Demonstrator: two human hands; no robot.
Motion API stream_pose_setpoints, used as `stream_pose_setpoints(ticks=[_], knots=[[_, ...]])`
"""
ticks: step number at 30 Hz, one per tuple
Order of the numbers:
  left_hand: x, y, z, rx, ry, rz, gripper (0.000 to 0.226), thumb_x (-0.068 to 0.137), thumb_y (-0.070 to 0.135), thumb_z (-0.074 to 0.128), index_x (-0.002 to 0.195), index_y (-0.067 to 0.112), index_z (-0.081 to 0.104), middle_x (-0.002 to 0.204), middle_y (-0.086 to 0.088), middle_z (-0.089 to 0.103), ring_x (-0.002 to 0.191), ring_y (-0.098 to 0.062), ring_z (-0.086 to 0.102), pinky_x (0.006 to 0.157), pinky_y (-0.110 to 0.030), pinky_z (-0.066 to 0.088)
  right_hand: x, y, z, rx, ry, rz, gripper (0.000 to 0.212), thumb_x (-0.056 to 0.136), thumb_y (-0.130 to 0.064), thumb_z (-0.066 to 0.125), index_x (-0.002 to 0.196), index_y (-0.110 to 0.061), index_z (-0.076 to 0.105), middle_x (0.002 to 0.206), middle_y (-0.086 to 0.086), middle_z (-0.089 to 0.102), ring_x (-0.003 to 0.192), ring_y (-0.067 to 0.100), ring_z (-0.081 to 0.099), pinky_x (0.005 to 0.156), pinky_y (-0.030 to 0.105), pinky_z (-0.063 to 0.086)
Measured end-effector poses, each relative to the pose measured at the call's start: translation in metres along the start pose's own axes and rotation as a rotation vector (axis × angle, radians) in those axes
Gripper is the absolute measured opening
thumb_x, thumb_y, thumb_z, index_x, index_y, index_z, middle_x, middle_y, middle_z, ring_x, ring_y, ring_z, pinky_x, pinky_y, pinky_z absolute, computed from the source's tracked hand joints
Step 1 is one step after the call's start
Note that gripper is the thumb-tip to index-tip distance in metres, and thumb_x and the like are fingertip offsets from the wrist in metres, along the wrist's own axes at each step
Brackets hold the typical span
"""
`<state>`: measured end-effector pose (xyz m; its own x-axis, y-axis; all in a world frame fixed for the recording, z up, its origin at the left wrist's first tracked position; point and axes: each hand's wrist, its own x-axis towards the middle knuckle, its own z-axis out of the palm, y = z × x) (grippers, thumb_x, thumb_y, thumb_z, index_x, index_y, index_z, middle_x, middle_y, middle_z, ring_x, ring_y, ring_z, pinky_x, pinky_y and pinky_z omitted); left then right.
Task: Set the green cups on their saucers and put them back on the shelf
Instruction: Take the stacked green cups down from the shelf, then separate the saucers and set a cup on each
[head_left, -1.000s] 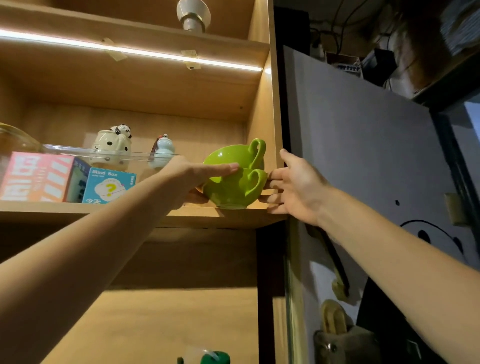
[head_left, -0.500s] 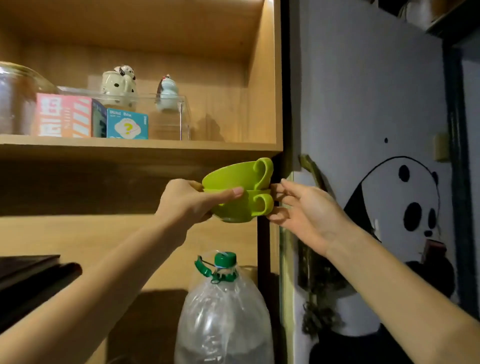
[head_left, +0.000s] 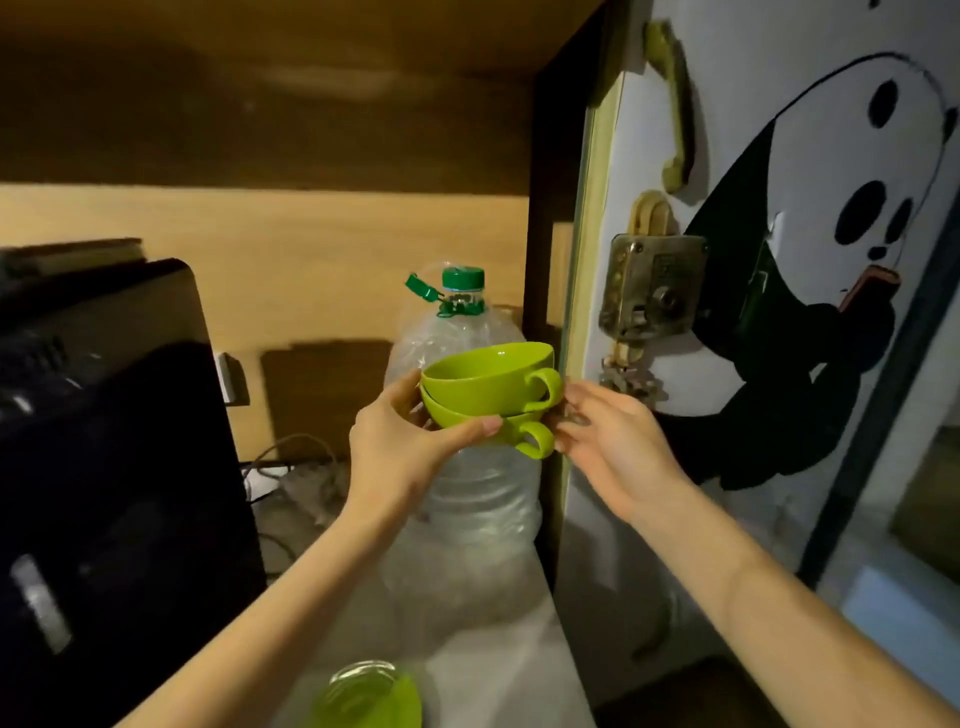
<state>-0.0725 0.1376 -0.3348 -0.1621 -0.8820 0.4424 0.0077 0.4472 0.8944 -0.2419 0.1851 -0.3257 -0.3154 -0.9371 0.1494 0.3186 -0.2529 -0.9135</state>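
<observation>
Stacked green cups (head_left: 488, 387) before water bottle (head_left: 467, 467); black appliance (head_left: 104, 441), perhaps, leftward.

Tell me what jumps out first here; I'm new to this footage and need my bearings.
Two stacked green cups sit mid-frame, the left hand gripping the lower one, the right hand at their handles. Behind them stands a big clear water bottle with a green cap. A panda drawing covers the door on the right.

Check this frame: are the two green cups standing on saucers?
No. The green cups are stacked one inside the other and held in the air between the left hand and right hand, with no saucers under them.
</observation>
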Motion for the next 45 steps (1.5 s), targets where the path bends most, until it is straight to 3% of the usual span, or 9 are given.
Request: stream_pose_setpoints(ticks=[5,9,13,16,21,25,38,42,45], knots=[[-0.044,-0.05,-0.001,0.022,-0.007,-0.082,0.087,0.034,0.037,0.084,0.113,0.029,0.048,0.104,0.012,0.063,0.099,0.0,0.062,0.086,-0.02,0.052,-0.017,0.064,-0.02,0.023,0.059,0.091,0.022,0.093,-0.009,0.045,0.104,-0.002,0.062,0.094,0.012,0.068,0.076,0.02,0.068,0.075,0.035,0.056],[-0.074,-0.1,0.001,0.039,-0.032,-0.187,0.098,0.039,0.018,0.091,0.125,0.017,0.044,0.122,-0.003,0.059,0.111,-0.014,0.058,0.096,-0.032,0.049,-0.033,0.109,-0.031,-0.002,0.148,0.2,0.018,0.092,-0.013,0.048,0.086,-0.009,0.064,0.079,0.008,0.067,0.071,0.019,0.063,0.069,0.033,0.053],[-0.106,-0.141,0.007,0.077,-0.057,-0.262,0.078,0.043,0.01,0.089,0.103,0.036,0.047,0.107,0.011,0.059,0.095,0.007,0.058,0.086,-0.012,0.048,-0.047,0.15,-0.046,0.019,0.256,0.348,0.017,0.091,-0.021,0.051,0.088,-0.01,0.063,0.085,0.009,0.065,0.076,0.02,0.062,0.071,0.034,0.053],[-0.127,-0.162,0.011,0.162,-0.054,-0.29,0.082,0.04,0.025,0.091,0.109,0.033,0.048,0.112,0.004,0.06,0.101,-0.005,0.061,0.088,-0.017,0.048,-0.055,0.176,-0.06,-0.004,0.298,0.403,0.019,0.09,-0.022,0.054,0.093,-0.006,0.064,0.087,0.011,0.067,0.078,0.023,0.063,0.075,0.038,0.053],[-0.152,-0.192,0.019,0.249,-0.062,-0.367,0.095,0.038,0.033,0.091,0.123,0.016,0.052,0.114,0.002,0.061,0.101,-0.01,0.062,0.082,-0.005,0.046,-0.064,0.204,-0.074,-0.024,0.364,0.467,0.019,0.089,-0.02,0.055,0.098,-0.005,0.063,0.083,0.011,0.065,0.074,0.021,0.062,0.052,0.025,0.055],[-0.162,-0.204,0.021,0.297,-0.075,-0.42,0.09,0.039,0.028,0.091,0.12,0.014,0.054,0.107,0.006,0.062,0.096,-0.007,0.061,0.075,0.003,0.04,-0.069,0.219,-0.081,-0.032,0.409,0.525,0.024,0.088,-0.019,0.057,0.106,-0.004,0.061,0.09,0.011,0.065,0.076,0.019,0.062,0.052,0.026,0.055],[-0.174,-0.206,0.021,0.346,-0.069,-0.481,0.09,0.042,0.023,0.09,0.123,0.011,0.051,0.101,0.011,0.057,0.093,-0.006,0.058,0.067,0.008,0.036,-0.073,0.242,-0.087,-0.088,0.366,0.564,0.01,0.088,-0.02,0.056,0.085,-0.018,0.064,0.092,0.008,0.066,0.087,0.024,0.063,0.069,0.035,0.051],[-0.178,-0.205,0.021,0.332,-0.065,-0.492,0.09,0.045,0.022,0.09,0.125,0.009,0.049,0.105,0.011,0.055,0.097,-0.004,0.054,0.069,0.009,0.034,-0.072,0.244,-0.09,-0.159,0.301,0.571,0.011,0.09,-0.025,0.053,0.095,-0.02,0.062,0.102,0.008,0.063,0.099,0.027,0.06,0.072,0.035,0.051],[-0.176,-0.207,0.019,0.377,-0.112,-0.511,0.091,0.047,0.026,0.089,0.126,0.01,0.046,0.111,0.005,0.059,0.104,-0.011,0.057,0.073,0.003,0.037,-0.067,0.242,-0.093,-0.228,0.266,0.606,0.013,0.09,-0.023,0.051,0.096,-0.017,0.061,0.094,0.005,0.064,0.091,0.025,0.061,0.069,0.033,0.052]])
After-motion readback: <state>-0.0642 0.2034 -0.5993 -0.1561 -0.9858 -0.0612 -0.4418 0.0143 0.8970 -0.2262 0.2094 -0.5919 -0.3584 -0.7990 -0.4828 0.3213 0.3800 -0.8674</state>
